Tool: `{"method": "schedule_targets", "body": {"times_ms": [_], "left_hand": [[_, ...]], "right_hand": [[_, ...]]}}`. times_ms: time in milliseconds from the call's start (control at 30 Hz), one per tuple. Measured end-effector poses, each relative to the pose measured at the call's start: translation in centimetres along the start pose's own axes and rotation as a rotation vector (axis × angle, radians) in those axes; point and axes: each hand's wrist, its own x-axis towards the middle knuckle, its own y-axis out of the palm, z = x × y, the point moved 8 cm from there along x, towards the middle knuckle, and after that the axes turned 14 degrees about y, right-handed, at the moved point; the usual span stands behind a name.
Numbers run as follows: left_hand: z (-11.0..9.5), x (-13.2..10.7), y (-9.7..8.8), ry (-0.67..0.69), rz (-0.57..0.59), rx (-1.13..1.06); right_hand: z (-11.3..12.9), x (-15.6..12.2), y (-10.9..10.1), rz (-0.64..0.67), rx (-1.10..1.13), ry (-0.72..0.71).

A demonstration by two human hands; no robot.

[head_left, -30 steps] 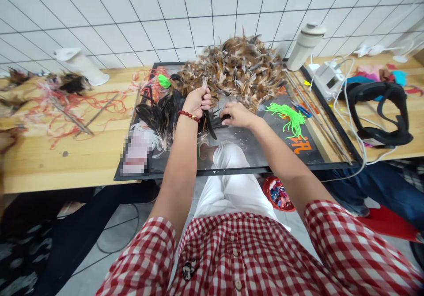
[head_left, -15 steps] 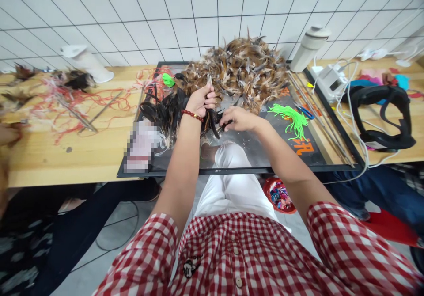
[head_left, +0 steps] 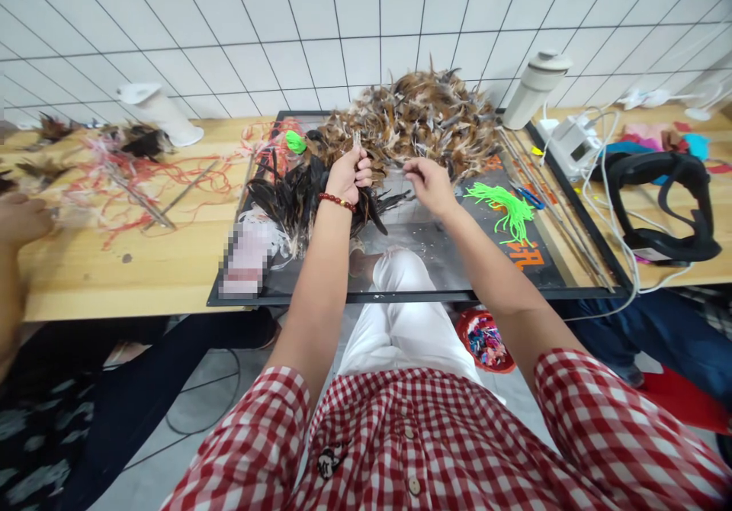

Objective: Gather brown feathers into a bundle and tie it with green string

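Note:
My left hand [head_left: 350,174] is closed round a bundle of dark feathers [head_left: 297,194], their quill ends sticking up above my fingers and the black plumes hanging down. My right hand [head_left: 428,184] hovers just to the right, fingers curled in a pinch near the edge of a big heap of brown feathers [head_left: 417,118]; what it pinches is too small to make out. Both hands are over a black-framed glass panel [head_left: 412,296] lying on the wooden table [head_left: 114,282].
Neon green cords [head_left: 503,206], blue scissors [head_left: 523,194] and thin metal rods [head_left: 549,206] lie on the panel's right. A white bottle [head_left: 534,88], cables and a black headset [head_left: 663,206] are further right. Red strings [head_left: 142,179] and another person's hand [head_left: 20,221] are at left.
My right hand lifted from the panel beside the black feathers and moved up and right toward the brown heap. My left hand kept its bundle, barely shifting.

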Motion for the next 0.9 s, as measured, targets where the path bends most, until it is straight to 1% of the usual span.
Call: {"method": "schedule_targets", "body": {"times_ms": [67, 100, 133, 200, 300, 400, 500, 567, 633, 733, 800, 867, 900], "left_hand": [[-0.1, 0.0, 0.2, 0.055, -0.007, 0.021], [0.0, -0.1, 0.5, 0.08, -0.004, 0.037], [0.3, -0.2, 0.8, 0.103, 0.003, 0.056], [1.4, -0.3, 1.6, 0.138, 0.032, 0.105], [3.5, -0.2, 3.0, 0.176, 0.083, 0.171], [4.8, 0.1, 3.6, 0.256, 0.082, 0.128], [5.2, 0.2, 3.6, 0.308, 0.056, 0.073], [5.4, 0.2, 3.7, 0.295, 0.057, 0.033], [5.6, 0.0, 3.9, 0.255, 0.077, -0.005], [5.6, -0.2, 3.8, 0.211, 0.062, -0.018], [5.3, -0.2, 3.5, 0.222, 0.024, 0.0], [5.0, -0.3, 3.4, 0.236, 0.014, 0.032], [4.9, -0.5, 3.6, 0.235, 0.032, 0.056]], "right_hand": [[-1.8, 0.5, -1.4, -0.158, 0.173, 0.087], [-2.6, 0.7, -1.6, -0.198, 0.25, 0.121], [-3.1, 0.9, -1.6, -0.216, 0.318, 0.147], [-3.7, 1.2, -1.3, -0.212, 0.425, 0.177], [-3.5, 1.3, -0.6, -0.183, 0.495, 0.19], [-3.0, 1.1, -0.3, -0.179, 0.499, 0.2], [-2.4, 0.7, -0.6, -0.188, 0.477, 0.209], [-2.0, 0.5, -0.8, -0.193, 0.451, 0.207], [-1.4, 0.3, -1.0, -0.192, 0.424, 0.187], [-0.2, 0.0, -1.0, -0.157, 0.34, 0.087], [0.4, -0.1, -0.9, -0.137, 0.272, 0.021], [0.3, -0.1, -1.3, -0.17, 0.227, 0.016], [0.1, 0.0, -1.7, -0.204, 0.211, 0.023]]}}
